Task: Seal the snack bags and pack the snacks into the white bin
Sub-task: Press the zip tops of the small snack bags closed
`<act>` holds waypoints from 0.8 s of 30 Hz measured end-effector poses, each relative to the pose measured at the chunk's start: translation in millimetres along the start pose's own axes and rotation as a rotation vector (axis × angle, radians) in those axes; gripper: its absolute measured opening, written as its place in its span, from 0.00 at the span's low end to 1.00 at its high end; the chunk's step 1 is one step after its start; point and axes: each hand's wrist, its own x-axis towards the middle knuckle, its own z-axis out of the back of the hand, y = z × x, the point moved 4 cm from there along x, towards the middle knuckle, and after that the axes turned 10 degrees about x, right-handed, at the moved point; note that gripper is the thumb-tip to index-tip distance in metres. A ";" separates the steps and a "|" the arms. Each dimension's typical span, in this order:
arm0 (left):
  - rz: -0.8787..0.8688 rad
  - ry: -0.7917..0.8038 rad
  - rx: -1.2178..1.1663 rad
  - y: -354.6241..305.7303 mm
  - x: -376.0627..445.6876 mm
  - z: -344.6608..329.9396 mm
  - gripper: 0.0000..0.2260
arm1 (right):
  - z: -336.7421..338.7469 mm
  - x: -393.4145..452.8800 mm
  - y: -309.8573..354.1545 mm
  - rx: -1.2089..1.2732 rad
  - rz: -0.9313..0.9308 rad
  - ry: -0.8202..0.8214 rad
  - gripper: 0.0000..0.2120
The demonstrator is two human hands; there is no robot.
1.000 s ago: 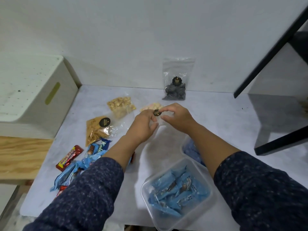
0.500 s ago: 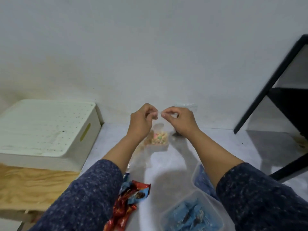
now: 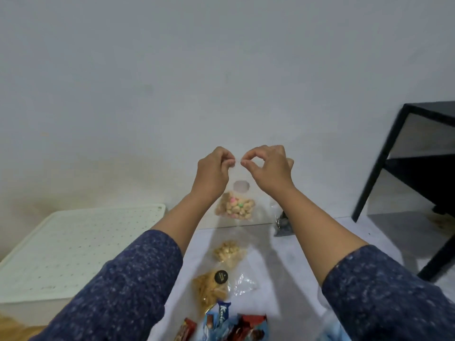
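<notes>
Both hands raised at 12 o'clock. Left hand (image 3: 213,172) and right hand (image 3: 267,168) pinch top edge of clear plastic bag of pale and coloured puffs (image 3: 235,206), hanging above grey counter (image 3: 307,257). Sealing seemingly underway. Lidded white perforated bin (image 3: 73,244) at 9 o'clock. Nothing visibly packed; other snack bags, wrapped bars remain on counter.

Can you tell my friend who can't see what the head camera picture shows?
Both hands, left and right, hold up a clear snack bag by its top edge. More snacks lie on the table below.
</notes>
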 end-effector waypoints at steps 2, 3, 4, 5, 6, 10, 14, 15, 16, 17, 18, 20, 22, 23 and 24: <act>-0.054 -0.013 0.066 1.5 1.9 6.6 0.08 | -3.9 -1.8 2.4 -0.014 -0.006 -0.021 0.06; -0.078 -0.025 0.111 2.3 3.0 9.4 0.07 | -5.1 -2.7 3.0 -0.016 -0.008 -0.023 0.06; -0.091 -0.038 0.143 3.2 4.2 11.3 0.06 | -6.0 -3.4 3.7 -0.018 -0.008 -0.020 0.06; -0.097 -0.050 0.158 3.2 5.3 13.0 0.06 | -6.5 -3.6 5.5 -0.025 -0.003 -0.012 0.05; -0.098 -0.057 0.161 2.2 5.9 13.6 0.05 | -7.2 -2.9 7.9 -0.036 0.004 0.000 0.04; -0.123 -0.066 0.093 -7.2 5.8 13.4 0.06 | -7.8 3.4 16.8 -0.064 0.028 0.029 0.04; -0.111 -0.072 0.093 -10.5 9.1 15.3 0.09 | -7.2 8.9 20.1 -0.077 0.056 0.054 0.04; -0.104 -0.073 0.087 -11.5 9.2 14.7 0.09 | -7.5 10.1 20.5 -0.090 0.063 0.066 0.05; -0.094 -0.072 0.076 -12.9 8.9 13.3 0.09 | -8.1 11.2 20.7 -0.108 0.061 0.079 0.05; -0.085 -0.070 0.066 -14.5 8.1 11.8 0.09 | -8.7 12.4 20.8 -0.135 0.056 0.091 0.06; -0.081 -0.069 0.058 -15.9 7.6 10.1 0.09 | -9.5 13.9 20.8 -0.165 0.054 0.102 0.07; -0.081 -0.067 0.054 -18.0 6.8 7.1 0.08 | -9.4 16.4 20.5 -0.200 0.056 0.117 0.08; -0.072 -0.081 0.048 -18.4 5.8 6.7 0.09 | -7.7 18.2 19.7 -0.158 0.051 0.127 0.07; -0.058 -0.095 0.039 -17.2 5.2 7.7 0.09 | -6.6 18.2 18.9 -0.125 0.047 0.127 0.06; -0.034 -0.113 0.028 -15.3 5.1 9.3 0.09 | -5.4 17.8 18.2 -0.104 0.044 0.123 0.06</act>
